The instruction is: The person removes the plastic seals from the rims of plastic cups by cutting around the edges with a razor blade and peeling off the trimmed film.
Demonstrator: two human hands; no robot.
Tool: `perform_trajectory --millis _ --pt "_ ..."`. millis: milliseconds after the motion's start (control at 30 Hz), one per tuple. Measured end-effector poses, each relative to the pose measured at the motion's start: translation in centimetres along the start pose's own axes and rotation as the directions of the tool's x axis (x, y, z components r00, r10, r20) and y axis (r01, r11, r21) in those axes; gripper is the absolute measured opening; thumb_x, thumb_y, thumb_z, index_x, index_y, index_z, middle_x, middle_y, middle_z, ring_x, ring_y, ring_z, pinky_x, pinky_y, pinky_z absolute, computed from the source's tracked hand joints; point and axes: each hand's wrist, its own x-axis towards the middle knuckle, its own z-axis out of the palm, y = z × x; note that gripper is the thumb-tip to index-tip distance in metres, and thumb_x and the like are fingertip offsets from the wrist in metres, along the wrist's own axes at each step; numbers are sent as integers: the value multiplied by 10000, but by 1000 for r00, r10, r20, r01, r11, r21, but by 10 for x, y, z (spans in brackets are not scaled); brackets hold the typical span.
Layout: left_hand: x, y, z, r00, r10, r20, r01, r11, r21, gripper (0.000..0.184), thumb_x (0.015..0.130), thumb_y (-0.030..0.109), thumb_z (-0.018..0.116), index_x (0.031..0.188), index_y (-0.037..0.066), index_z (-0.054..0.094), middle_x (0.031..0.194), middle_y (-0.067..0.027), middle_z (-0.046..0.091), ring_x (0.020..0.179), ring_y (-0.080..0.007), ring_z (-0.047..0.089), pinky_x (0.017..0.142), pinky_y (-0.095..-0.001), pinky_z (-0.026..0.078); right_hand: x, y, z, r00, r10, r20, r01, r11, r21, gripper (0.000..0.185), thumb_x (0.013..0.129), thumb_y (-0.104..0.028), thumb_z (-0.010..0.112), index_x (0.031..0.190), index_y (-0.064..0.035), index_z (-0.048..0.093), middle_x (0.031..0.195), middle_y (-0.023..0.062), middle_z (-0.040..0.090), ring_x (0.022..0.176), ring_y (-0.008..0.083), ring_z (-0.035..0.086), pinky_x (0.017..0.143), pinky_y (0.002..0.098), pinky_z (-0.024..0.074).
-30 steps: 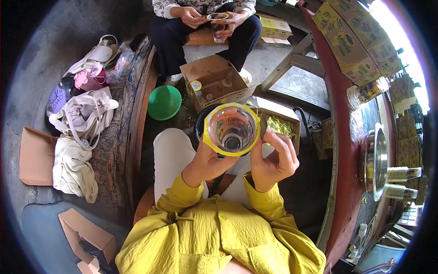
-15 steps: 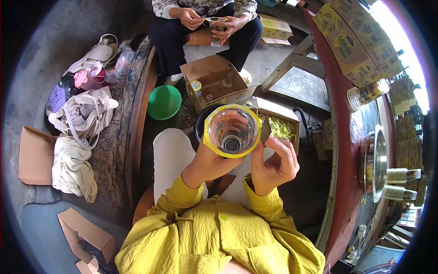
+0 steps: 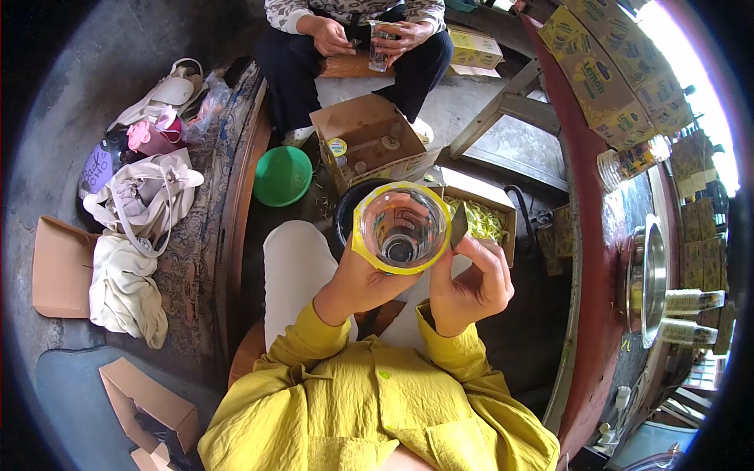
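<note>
A clear plastic cup [image 3: 402,228] with a yellow rim faces me, its mouth toward the camera. Around its lower left side wrap the fingers of my left hand [image 3: 357,279]. My right hand [image 3: 475,286] pinches a small dark flat blade [image 3: 459,225], which stands against the right side of the yellow rim. Behind the cup, a dark round tub [image 3: 344,212] is partly hidden. To the right behind my hands, an open carton [image 3: 509,206] holds yellow-green strips [image 3: 481,219].
Across from me a seated person [image 3: 353,59] holds another cup [image 3: 380,51]. Between us are an open cardboard box [image 3: 361,118] and a green bowl [image 3: 283,176]. A red-edged table [image 3: 593,298] with a metal basin [image 3: 652,280] stands right; bags [image 3: 149,192] lie left.
My cup has turned slightly and shifted a little down, with the blade still at its rim. Across from me, the person's hands have moved apart and their cup is tilted differently.
</note>
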Motion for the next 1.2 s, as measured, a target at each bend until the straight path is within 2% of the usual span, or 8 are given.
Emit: perform_trajectory --millis 133,233,333,633,933,1033,1200 --pt "0 4 -1 999 26 42 -29 995 91 698 645 41 705 1221 25 313 1104 -105 468 1009 -196 495 862 -315 404 2 2 -1 999 -39 -7 39 998 -57 229 588 86 688 794 0 638 657 83 604 558 153 576 518 217 440" --pt "-1 7 -2 999 -20 48 17 998 56 681 635 51 711 1204 24 338 1087 -98 485 1006 -187 500 860 -306 406 5 3 -3 999 -31 10 31 1000 1 231 584 94 684 789 -2 637 655 83 603 551 159 574 520 221 441" --pt "2 10 -2 998 33 46 -39 990 135 653 628 59 716 1181 20 369 1065 -88 500 983 -171 510 848 -289 412 7 4 -4 999 -49 19 49 999 -11 230 578 94 684 781 -3 636 651 84 601 549 161 576 521 223 443" --pt "2 15 -6 997 -11 81 -2 988 155 615 628 60 717 1154 19 400 1051 -88 512 932 -160 531 819 -278 428 10 2 -5 997 -70 35 70 997 -20 232 579 89 683 788 -3 643 644 86 599 546 160 573 519 226 443" --pt "1 12 -5 1000 5 23 -7 994 111 626 624 59 726 1156 22 398 1048 -86 514 913 -152 536 811 -276 435 4 4 -11 990 92 107 -105 987 125 229 582 105 669 789 11 640 651 82 604 553 133 556 513 207 419" --pt "2 10 -6 996 12 86 -23 992 122 629 621 57 730 1154 17 399 1037 -85 519 903 -148 535 804 -275 434 6 3 -12 993 73 93 -81 993 81 231 583 113 659 791 15 639 650 84 603 548 132 550 511 206 413" --pt "4 16 -9 990 -17 137 0 993 121 626 615 59 738 1144 15 406 1028 -89 521 893 -143 531 793 -269 431 10 4 -13 989 86 120 -103 985 137 232 587 116 658 797 19 640 652 87 605 556 126 555 516 203 417"
